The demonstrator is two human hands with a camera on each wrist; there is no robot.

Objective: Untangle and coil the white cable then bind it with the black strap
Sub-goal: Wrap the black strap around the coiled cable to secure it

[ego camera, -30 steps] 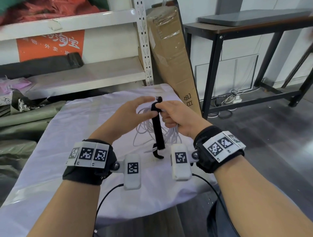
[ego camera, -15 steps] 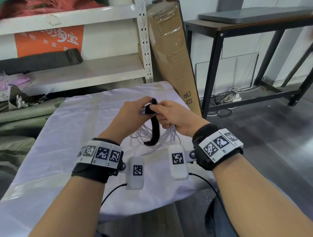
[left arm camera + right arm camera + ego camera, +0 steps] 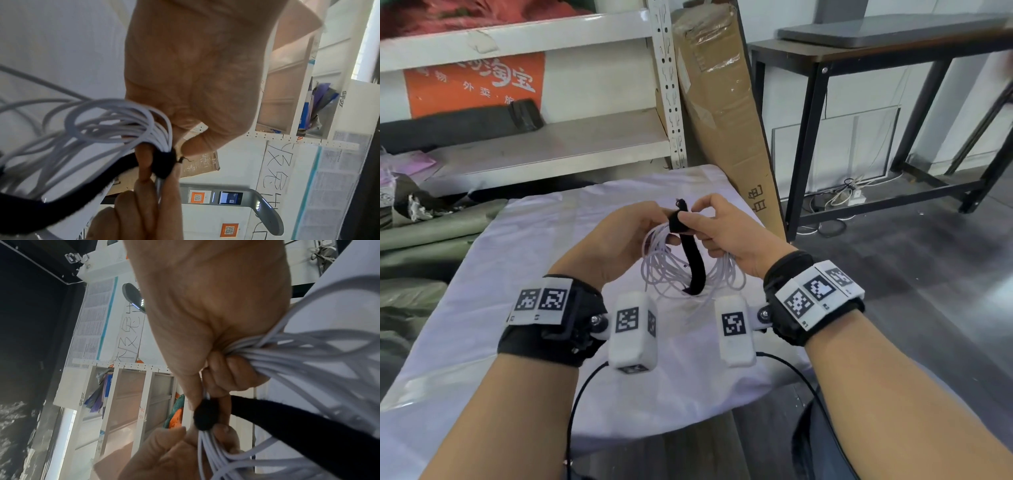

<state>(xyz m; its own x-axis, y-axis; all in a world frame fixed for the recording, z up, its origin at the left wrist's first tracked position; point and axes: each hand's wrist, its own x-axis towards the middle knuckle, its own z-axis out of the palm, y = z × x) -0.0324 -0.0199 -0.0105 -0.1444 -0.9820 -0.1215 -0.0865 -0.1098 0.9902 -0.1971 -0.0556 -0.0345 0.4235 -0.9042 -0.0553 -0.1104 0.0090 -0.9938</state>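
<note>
Both hands hold the coiled white cable [image 3: 664,272] up above the cloth-covered table [image 3: 493,274]. The black strap [image 3: 697,263] loops round the top of the coil, and its tail hangs down in a curve across the loops. My left hand [image 3: 666,224] pinches the bundle of strands beside the wrap, as the left wrist view shows [image 3: 179,146]. My right hand [image 3: 690,216] presses thumb and forefinger on the strap's wrap [image 3: 205,415], while its lower fingers [image 3: 232,369] curl round cable strands [image 3: 308,356].
A tall cardboard-wrapped package [image 3: 722,113] leans at the table's far right corner. White metal shelving [image 3: 551,144] stands behind the table. Olive bags [image 3: 414,240] lie to the left, and a black-framed table [image 3: 811,130] stands on the right over floor cables [image 3: 842,195].
The strap's long straight tail has been wound round the top of the coil and now hangs shorter and curved. The left hand has closed in on the wrap.
</note>
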